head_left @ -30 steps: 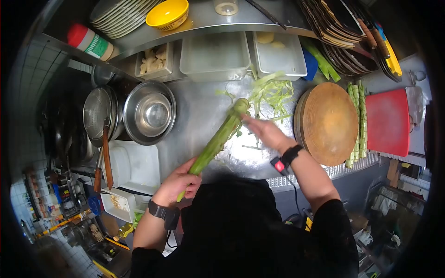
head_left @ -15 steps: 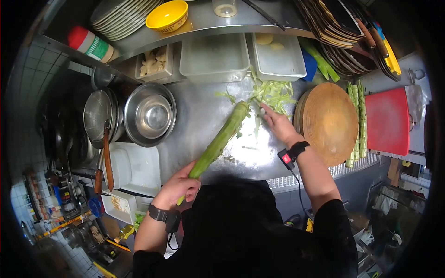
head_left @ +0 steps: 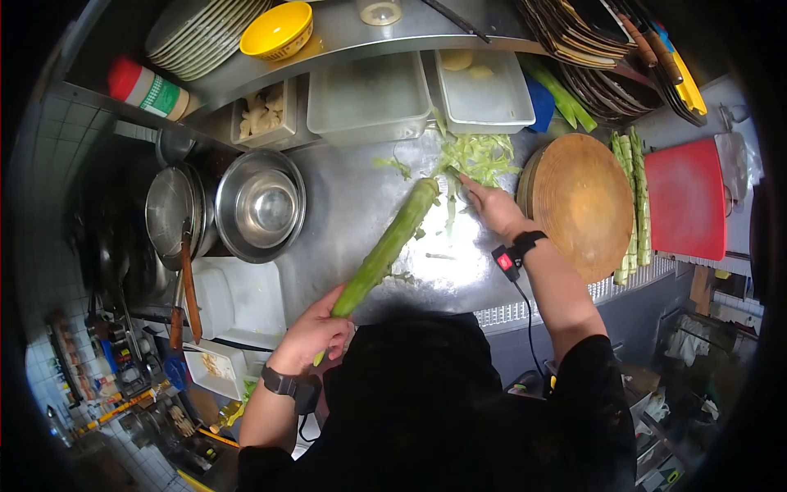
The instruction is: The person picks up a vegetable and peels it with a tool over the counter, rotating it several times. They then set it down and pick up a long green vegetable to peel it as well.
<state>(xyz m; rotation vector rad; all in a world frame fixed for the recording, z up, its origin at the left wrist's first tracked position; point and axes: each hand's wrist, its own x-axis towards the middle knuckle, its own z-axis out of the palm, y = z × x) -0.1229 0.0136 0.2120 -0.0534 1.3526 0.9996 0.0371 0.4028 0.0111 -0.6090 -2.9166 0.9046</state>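
Observation:
A thick green celtuce stem [head_left: 384, 246] slants across the steel counter, its cut end pointing away from me. Around its lower, thinner end my left hand [head_left: 316, 332] is closed. Near the far end, my right hand [head_left: 494, 207] grips a small peeler [head_left: 452, 171], whose head is beside the stem's tip; most of its handle is hidden by my fingers. Pale green peelings [head_left: 485, 156] lie heaped just beyond that hand. Smaller scraps are scattered on the counter beside the stem.
A round wooden chopping block [head_left: 582, 205] stands right, with peeled stems [head_left: 630, 209] and a red board [head_left: 687, 203] past it. Steel bowls [head_left: 261, 205] and strainers [head_left: 168, 215] sit left. Plastic tubs [head_left: 369, 98] line the back under a shelf [head_left: 344, 66] holding plates and a yellow bowl.
My right hand and the peeler have shifted very slightly toward the stem's far end. The left hand keeps its hold on the stem. The whole view has tilted a little.

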